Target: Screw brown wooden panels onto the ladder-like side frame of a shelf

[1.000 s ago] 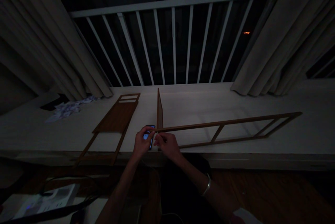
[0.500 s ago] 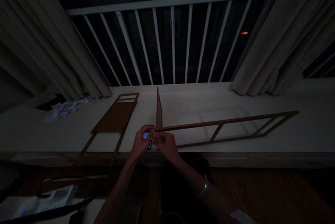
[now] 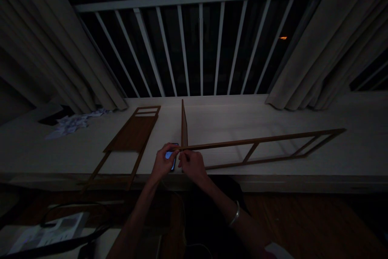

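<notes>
A long wooden ladder-like frame (image 3: 251, 141) lies on its edge along the pale ledge, stretching off to the right. At its near left end, a thin wooden panel (image 3: 184, 123) stands upright and meets it at a corner. My left hand (image 3: 162, 162) is closed on the frame's end at that corner. Just right of it, my right hand (image 3: 193, 167) pinches close under the joint; whatever its fingertips hold is too small and dark to make out. Partly behind my left hand is a phone (image 3: 173, 166) with a lit screen, flat on the ledge.
Another wooden frame with a solid panel (image 3: 131, 133) lies to the left, its legs past the ledge's (image 3: 273, 166) front edge. Crumpled papers (image 3: 71, 123) rest farther left. White railing (image 3: 201, 49) and curtains (image 3: 315, 49) stand behind. A white box (image 3: 51, 232) sits low at left.
My right fingers have shifted slightly at the joint and look more closed together. My left hand, the frame and the panel stay nearly where they were; the view tilts a little.
</notes>
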Demonstrator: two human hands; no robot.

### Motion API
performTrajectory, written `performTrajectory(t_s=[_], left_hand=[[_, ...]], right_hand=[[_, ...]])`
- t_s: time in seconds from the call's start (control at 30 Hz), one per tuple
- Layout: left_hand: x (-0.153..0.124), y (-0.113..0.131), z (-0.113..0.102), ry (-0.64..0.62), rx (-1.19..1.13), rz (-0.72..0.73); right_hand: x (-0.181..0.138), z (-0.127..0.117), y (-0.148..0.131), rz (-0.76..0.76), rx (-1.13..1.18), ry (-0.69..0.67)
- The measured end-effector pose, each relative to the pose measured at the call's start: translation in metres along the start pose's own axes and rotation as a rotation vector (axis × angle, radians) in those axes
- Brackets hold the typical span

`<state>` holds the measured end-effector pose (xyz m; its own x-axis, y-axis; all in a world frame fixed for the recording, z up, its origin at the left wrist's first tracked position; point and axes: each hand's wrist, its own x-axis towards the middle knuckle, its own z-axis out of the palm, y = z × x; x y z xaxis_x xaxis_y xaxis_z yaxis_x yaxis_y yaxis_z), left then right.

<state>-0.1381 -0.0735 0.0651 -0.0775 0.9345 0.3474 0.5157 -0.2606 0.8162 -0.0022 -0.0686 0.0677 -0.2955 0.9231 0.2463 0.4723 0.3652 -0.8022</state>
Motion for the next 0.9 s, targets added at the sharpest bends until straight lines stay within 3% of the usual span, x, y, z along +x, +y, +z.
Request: performTrajectory(t_s=[0.27, 0.4, 0.73, 0.9], left_hand=[[-0.001, -0.001, 0.002, 0.019, -0.009, -0.017], [-0.001, -0.002, 0.001, 0.027, 0.009, -0.019], [-0.001, -0.002, 0.003, 0.037, 0.037, -0.015], [0.000, -0.001, 0.004, 0.031, 0.022, -0.006]], right_hand=[[-0.003, 0.014, 0.005, 0.061, 0.278, 0.055], [-0.005, 0.016, 0.007, 0.046, 0.289, 0.071], [-0.003, 0.001, 0.002, -0.075, -0.218, 0.040], [-0.005, -0.007, -0.004, -0.116, -0.414, -0.039]])
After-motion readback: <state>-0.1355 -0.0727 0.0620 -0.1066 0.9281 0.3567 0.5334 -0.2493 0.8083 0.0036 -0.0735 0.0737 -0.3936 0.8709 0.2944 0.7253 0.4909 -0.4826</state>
